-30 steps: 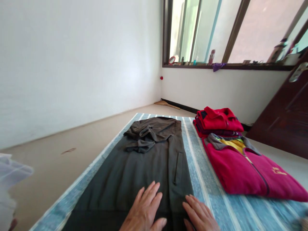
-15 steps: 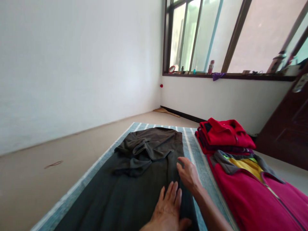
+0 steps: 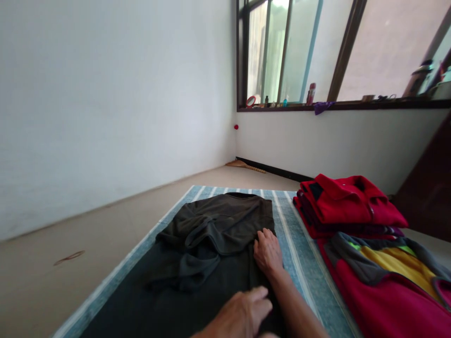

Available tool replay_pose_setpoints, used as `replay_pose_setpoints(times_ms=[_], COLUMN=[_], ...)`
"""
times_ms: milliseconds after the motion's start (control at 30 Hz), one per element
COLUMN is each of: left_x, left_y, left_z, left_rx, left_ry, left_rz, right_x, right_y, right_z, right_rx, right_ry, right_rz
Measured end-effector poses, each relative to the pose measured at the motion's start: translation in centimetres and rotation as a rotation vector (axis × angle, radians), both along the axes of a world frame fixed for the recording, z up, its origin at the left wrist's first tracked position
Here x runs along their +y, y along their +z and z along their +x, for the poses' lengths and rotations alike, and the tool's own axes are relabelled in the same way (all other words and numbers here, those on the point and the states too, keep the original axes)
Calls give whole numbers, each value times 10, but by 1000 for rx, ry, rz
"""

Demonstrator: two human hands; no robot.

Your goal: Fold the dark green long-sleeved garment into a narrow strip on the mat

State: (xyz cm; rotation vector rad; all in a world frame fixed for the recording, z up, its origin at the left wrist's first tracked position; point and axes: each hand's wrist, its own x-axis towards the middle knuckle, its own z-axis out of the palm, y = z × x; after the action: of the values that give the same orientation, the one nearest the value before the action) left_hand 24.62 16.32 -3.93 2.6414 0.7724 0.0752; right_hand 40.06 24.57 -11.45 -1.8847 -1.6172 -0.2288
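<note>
A dark grey-black long garment (image 3: 158, 281) lies spread on a blue striped mat, its upper part and a sleeve bunched in folds. My right hand (image 3: 268, 253) rests palm down on the garment's right side below the collar, fingers slightly bent and apart. Closer to me, my left hand (image 3: 243, 312) is over the same right side, its fingers bent toward the right and blurred. Whether it pinches any cloth cannot be made out.
The mat (image 3: 298, 253) has white stripes. To the right, a stack of folded red clothes (image 3: 355, 202) sits beyond a magenta zip jacket (image 3: 384, 300) with yellow lining. A broom (image 3: 243, 164) lies by the wall. Small items line the window sill (image 3: 338, 105); a cord loop (image 3: 70, 257) is on the floor.
My right hand has come down onto the garment's right side. My left hand, flat with fingers forward before, now has its fingers bent and turned right. The view has shifted slightly.
</note>
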Motion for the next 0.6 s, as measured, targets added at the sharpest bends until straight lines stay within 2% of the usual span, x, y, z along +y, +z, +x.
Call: replay_pose_setpoints(times_ms=[100,200,267,367,500,600], left_x=[55,116,148,177,191,201], left_y=[40,59,58,43,23,23], left_z=[5,14,20,28,41,46], left_rx=[-160,-51,101,180,213,192], left_ry=[201,399,494,540,597,664], left_rz=[126,311,357,351,350,353], right_x=[0,-1,-1,-1,0,0], right_y=[5,9,10,10,10,12], right_z=[0,-1,-2,-3,-3,-3], right_rx=[-34,-36,-34,-31,-20,-6], right_ry=[-16,-22,-27,-24,-17,-24], right_rz=[-80,-120,-118,-111,-87,-70])
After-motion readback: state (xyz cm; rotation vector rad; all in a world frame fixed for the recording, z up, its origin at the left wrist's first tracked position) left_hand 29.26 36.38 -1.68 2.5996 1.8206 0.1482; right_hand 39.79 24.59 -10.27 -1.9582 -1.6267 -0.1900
